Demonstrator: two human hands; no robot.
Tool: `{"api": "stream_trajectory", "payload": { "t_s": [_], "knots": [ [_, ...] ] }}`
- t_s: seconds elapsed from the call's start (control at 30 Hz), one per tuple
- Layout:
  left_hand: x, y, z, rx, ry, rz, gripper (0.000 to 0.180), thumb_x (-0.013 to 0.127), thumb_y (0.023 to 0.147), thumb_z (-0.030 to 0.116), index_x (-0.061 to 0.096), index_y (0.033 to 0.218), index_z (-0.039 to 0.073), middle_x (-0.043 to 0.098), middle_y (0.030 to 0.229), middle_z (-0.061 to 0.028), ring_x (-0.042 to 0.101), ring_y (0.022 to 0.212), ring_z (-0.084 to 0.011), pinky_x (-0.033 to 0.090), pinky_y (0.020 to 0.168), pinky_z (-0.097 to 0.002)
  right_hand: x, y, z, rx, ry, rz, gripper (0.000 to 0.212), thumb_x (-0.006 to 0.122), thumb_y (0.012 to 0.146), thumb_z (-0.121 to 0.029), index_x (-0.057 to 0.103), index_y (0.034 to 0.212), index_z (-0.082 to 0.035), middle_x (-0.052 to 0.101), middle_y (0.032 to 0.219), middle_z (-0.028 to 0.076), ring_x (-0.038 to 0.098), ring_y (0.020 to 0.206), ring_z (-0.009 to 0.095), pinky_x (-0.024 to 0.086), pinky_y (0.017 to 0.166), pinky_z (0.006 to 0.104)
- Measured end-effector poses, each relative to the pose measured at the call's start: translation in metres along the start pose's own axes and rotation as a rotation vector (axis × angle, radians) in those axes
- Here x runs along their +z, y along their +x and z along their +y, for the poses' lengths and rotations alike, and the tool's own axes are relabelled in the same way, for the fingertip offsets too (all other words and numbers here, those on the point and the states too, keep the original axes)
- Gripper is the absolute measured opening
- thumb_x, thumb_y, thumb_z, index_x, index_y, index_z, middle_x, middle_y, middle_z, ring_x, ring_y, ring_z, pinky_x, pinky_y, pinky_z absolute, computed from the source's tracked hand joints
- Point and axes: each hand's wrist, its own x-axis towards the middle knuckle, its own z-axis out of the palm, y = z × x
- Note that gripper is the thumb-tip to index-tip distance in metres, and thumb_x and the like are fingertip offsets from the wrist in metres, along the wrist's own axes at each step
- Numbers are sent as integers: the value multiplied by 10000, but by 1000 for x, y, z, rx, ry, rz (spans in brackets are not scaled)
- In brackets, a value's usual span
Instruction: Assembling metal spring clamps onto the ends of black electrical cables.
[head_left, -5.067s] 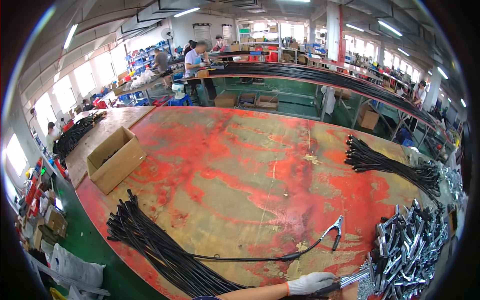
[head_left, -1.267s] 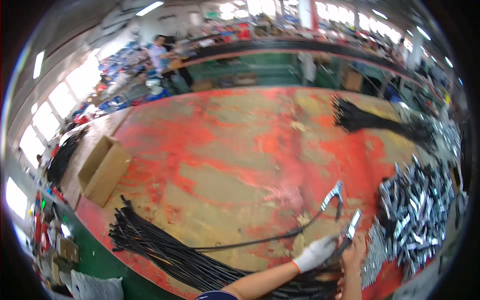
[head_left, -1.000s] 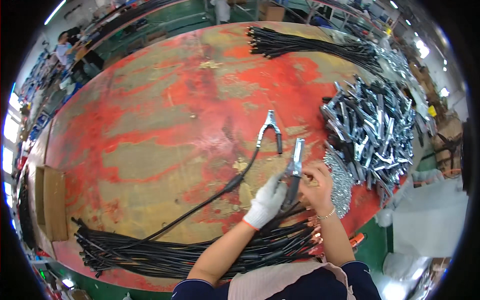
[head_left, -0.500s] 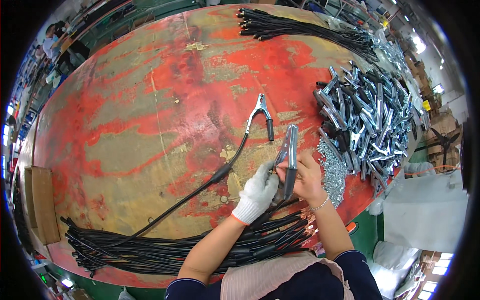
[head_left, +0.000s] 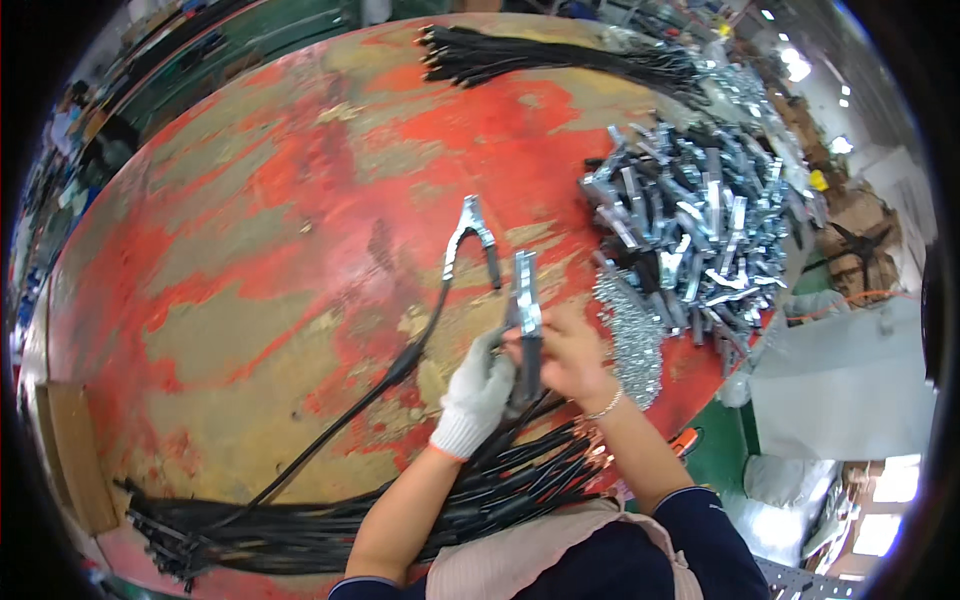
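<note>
A silver metal clamp [head_left: 526,290] with black grips stands upright between my hands, jaws pointing away from me. My left hand [head_left: 474,392], in a white knit glove, is closed on its left side near the grips. My bare right hand [head_left: 574,358] is closed on it from the right, fingertips partly hidden behind the grip. A black cable runs up toward the clamp from below; their joint is hidden by my hands. Left of it, another clamp [head_left: 467,230] lies on the table, fixed to a long black cable [head_left: 345,432].
A bundle of black cables [head_left: 300,535] with bare copper ends lies along the near edge. To the right are a heap of clamps [head_left: 690,220] and a pile of small screws [head_left: 632,345]. More cables [head_left: 540,58] lie at the far side; a cardboard box [head_left: 80,455] stands at left.
The whole view has shifted, so the table's contents appear farther left. My hands stay together at the same clamp, with my right fingers slightly moved and blurred.
</note>
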Motion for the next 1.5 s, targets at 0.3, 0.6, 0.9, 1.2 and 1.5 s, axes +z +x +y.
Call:
{"api": "stream_trajectory", "payload": {
  "t_s": [0.3,0.6,0.9,1.2,1.5],
  "knots": [
    [2,4,-1,-89,-213,-22,304,467,995,120,507,1264,-15,591,962,-43,549,791,-82,471,664,-232,1,-4,5,72,-18,-103,303,757,659,-121,631,929,-68,606,917,59,616,839,268,515,693,371],
    [3,2,10,-93,-265,-25,299,465,999,127,495,1260,-15,589,928,-49,553,750,-83,473,632,-233,5,-4,6,13,3,5,192,817,719,-189,733,879,-121,636,798,53,623,689,238,493,581,345],
    [3,4,-8,-26,-272,-1,308,449,976,64,476,1266,-35,576,894,-53,553,704,-96,469,594,-240,3,0,0,11,58,-48,235,773,717,-172,635,869,-58,600,851,79,617,774,286,505,645,378],
    [3,3,-5,-55,-229,-8,342,466,962,82,473,1285,-30,604,873,-72,579,677,-104,486,574,-255,0,-3,-9,118,73,-16,211,761,723,-124,666,904,-73,609,850,83,626,752,282,502,633,364],
    [1,1,5,-69,-199,-10,373,493,949,115,473,1299,-12,627,733,-76,595,548,-130,479,478,-287,0,-3,-9,117,60,-2,243,807,719,-85,738,950,-113,641,845,42,644,723,211,519,627,315]
  ]
}}
